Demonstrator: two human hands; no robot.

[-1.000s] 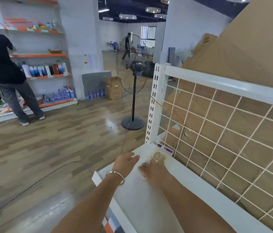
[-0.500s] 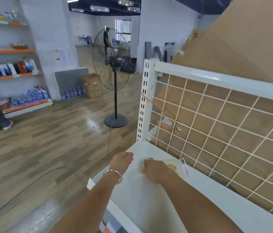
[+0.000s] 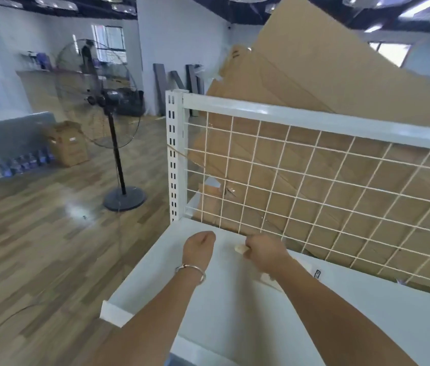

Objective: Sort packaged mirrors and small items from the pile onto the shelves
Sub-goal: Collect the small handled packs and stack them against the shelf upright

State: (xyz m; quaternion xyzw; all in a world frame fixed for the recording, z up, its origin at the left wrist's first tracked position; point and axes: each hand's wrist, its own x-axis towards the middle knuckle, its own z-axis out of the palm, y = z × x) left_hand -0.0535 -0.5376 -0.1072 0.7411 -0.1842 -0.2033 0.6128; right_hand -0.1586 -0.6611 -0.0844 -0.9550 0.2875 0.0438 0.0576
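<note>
My right hand (image 3: 262, 250) grips a small pale item in clear packaging (image 3: 241, 249) low on the white shelf (image 3: 235, 318), close to the wire mesh back. Part of the pack with a printed label (image 3: 317, 273) shows past my wrist. My left hand (image 3: 199, 247), with a metal bangle on the wrist, sits just left of it over the shelf. Its fingers are curled under and nothing shows in it. The item itself is mostly hidden by my right hand.
A white wire mesh panel (image 3: 314, 180) and slotted post (image 3: 174, 159) back the shelf, with large cardboard sheets (image 3: 314, 80) leaning behind. A standing fan (image 3: 114, 143), a cardboard box (image 3: 68, 147) and bottles (image 3: 23, 162) stand on the wood floor to the left.
My view has swung right, and the person at the far shelves is out of view. My left hand's fingers have curled under. My right hand has closed on the pack and drawn it toward the mesh.
</note>
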